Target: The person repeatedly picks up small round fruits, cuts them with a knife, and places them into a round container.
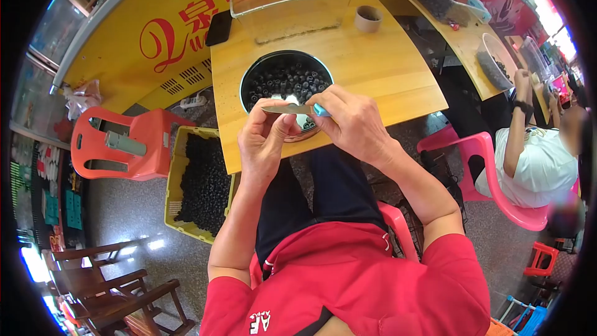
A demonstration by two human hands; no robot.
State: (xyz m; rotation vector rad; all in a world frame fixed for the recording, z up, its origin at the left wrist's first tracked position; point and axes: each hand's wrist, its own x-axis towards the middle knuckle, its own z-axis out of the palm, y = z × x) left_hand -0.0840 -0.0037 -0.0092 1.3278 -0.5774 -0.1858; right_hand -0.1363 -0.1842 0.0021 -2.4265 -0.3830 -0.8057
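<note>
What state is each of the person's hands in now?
Right hand: closed, holding a small knife with a flat grey metal blade.
Left hand: curled near the knife; whether holding anything, cannot tell.

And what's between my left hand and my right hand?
In the head view, a knife spans the gap, reaching from your right hand to your left hand, with the bowl behind.
</note>
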